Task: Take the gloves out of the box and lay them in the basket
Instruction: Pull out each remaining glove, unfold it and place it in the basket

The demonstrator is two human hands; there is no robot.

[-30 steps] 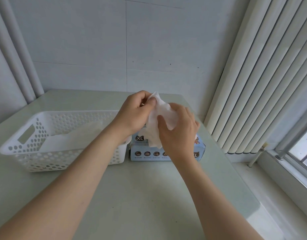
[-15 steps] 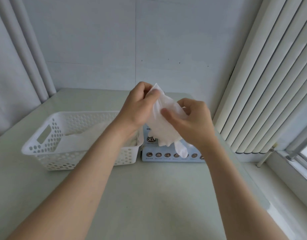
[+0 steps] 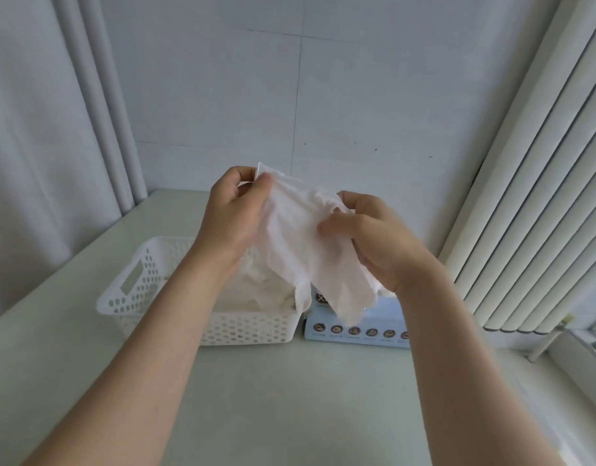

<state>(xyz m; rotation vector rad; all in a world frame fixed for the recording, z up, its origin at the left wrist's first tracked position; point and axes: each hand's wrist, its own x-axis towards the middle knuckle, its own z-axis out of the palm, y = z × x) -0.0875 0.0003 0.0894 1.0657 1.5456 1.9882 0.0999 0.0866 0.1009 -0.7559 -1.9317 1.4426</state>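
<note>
A thin white glove hangs in the air between both hands, its fingers dangling over the box. My left hand pinches the glove's upper cuff corner. My right hand pinches the other side of the cuff between thumb and fingers. Below them the light blue glove box lies on the table, mostly hidden by the glove and my right wrist. Left of it, touching it, stands the white perforated basket, with pale gloves lying inside.
The pale green table meets a white wall at the back. Curtain folds hang at the left. Vertical blinds and a window sill run along the right, beyond the table's right edge.
Both hands have lifted the glove higher and pulled its cuff apart, so it hangs spread out. The view has shifted, moving basket and box to the right in frame.
</note>
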